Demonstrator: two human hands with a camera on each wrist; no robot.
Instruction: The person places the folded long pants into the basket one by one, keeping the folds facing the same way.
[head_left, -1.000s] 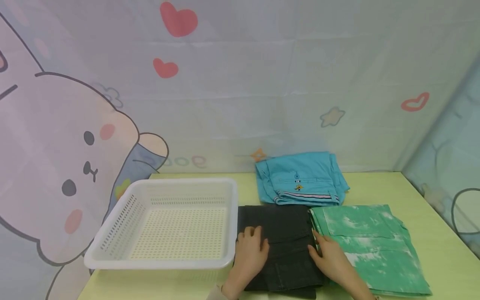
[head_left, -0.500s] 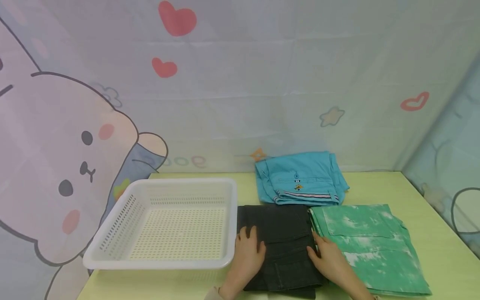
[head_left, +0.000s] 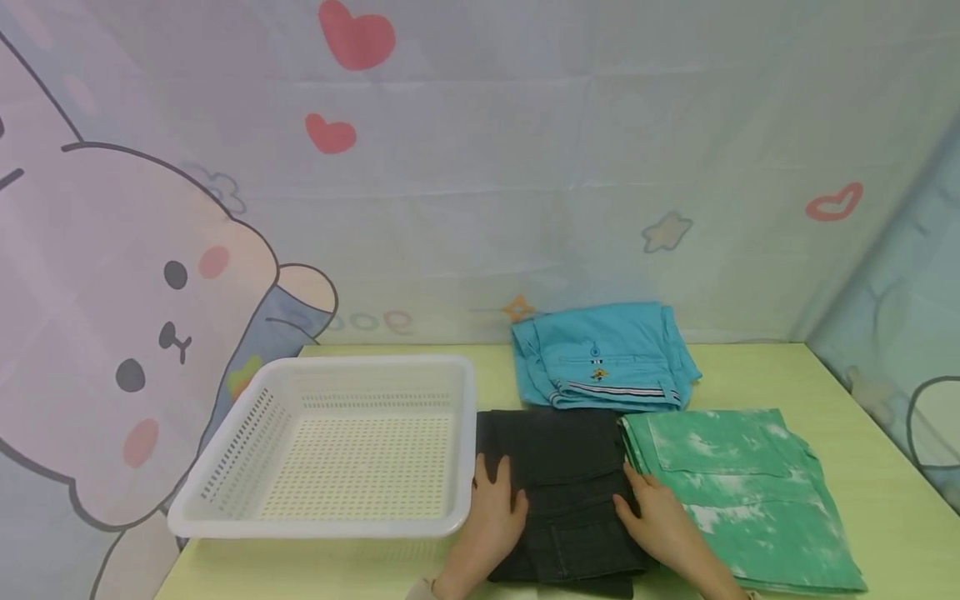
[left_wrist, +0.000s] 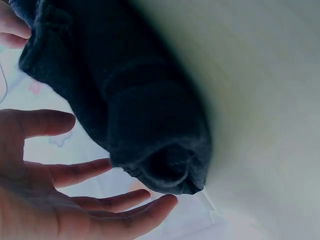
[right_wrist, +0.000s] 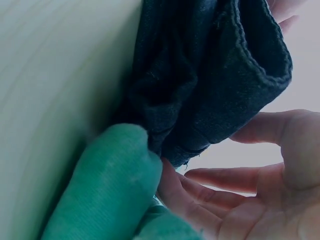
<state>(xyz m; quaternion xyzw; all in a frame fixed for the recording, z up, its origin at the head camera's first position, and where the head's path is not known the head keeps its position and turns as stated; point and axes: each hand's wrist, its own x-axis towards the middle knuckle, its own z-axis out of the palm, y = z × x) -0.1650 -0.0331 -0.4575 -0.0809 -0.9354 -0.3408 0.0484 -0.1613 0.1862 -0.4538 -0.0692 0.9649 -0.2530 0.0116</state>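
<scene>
We had both hands, left hand [head_left: 495, 508] and right hand [head_left: 654, 518], flat and holding nothing beside the folded black trousers [head_left: 570, 475] at lower centre, which we judged could unfold if lifted unevenly.

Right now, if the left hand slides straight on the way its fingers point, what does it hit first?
Left hand lies flat on the folded black garment, fingers pointing toward the wall. It would probably cross that cloth, then meet the folded blue garment; depth is uncertain.

Both hands lay flat on the folded black garment [head_left: 570, 492]: left hand [head_left: 495, 510] at its left edge, right hand [head_left: 660, 521] at its right. A white basket [head_left: 322, 521], blue shorts [head_left: 603, 357] and a green garment [head_left: 742, 500] sat on the bench [head_left: 862, 467].
</scene>
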